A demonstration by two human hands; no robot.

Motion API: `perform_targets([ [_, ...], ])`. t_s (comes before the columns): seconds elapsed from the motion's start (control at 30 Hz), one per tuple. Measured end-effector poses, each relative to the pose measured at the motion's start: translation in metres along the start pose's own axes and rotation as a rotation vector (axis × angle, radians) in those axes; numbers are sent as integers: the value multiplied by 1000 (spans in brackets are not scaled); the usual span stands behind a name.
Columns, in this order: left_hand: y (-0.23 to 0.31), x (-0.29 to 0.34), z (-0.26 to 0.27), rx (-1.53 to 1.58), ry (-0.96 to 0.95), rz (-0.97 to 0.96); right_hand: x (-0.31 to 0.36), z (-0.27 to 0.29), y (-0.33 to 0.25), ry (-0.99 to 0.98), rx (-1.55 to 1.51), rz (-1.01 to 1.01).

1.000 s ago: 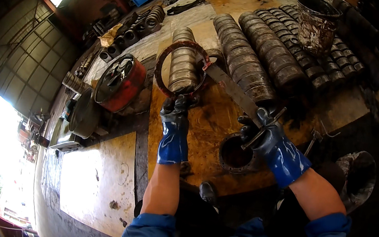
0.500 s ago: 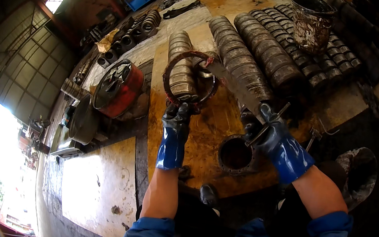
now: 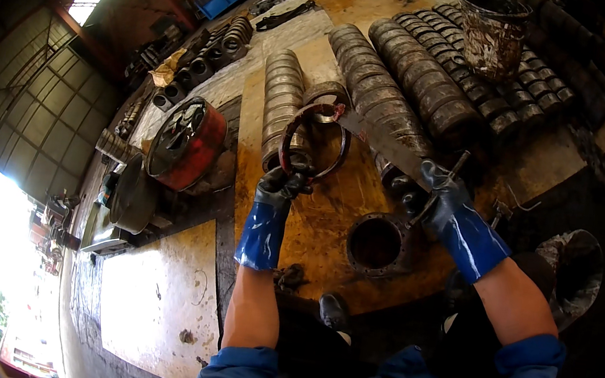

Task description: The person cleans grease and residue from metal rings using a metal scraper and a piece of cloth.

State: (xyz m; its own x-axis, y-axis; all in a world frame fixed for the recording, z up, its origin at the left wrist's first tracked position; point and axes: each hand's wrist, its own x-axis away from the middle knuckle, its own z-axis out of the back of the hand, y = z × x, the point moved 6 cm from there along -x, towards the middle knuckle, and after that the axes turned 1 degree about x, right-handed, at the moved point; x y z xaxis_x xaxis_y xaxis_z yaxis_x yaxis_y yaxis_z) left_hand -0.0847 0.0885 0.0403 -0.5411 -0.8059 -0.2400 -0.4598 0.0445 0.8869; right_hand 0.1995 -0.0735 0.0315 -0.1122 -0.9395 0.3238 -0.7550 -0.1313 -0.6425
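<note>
Left hand [image 3: 279,187]: gloved fingers pinch the lower rim of a reddish ring [image 3: 289,133], raised over the board [image 3: 316,226] toward its left edge.
Right hand [image 3: 446,198]: fingers curl around the handle of a flat blade [image 3: 386,146] (tip at the ring's upper right rim).
Flanged cylinder [image 3: 351,258]: on the board, by its near edge.

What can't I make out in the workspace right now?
Head view: part of the ring, covered by the left hand.
Head view: whether the flat blade joins the metal rod; the right hand covers it.
Head view: inside of the flanged part, lost in shadow.
Head view: bottom of the bucket, behind its near wall.
</note>
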Motion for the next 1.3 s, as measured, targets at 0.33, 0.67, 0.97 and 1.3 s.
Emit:
perform_targets([
  [0.33, -18, 7, 31, -95, 178, 229, -4, -1, 7, 7, 38, 7],
  [0.67, -25, 19, 37, -345, 268, 203, 4, -1, 5, 45, 554, 621],
  [0.97, -33, 12, 31, 189, 325, 365, 30, -37, 14, -162, 917, 710],
  [1.3, -7, 7, 5, -323, 409, 182, 16, 1, -5, 112, 73, -42],
])
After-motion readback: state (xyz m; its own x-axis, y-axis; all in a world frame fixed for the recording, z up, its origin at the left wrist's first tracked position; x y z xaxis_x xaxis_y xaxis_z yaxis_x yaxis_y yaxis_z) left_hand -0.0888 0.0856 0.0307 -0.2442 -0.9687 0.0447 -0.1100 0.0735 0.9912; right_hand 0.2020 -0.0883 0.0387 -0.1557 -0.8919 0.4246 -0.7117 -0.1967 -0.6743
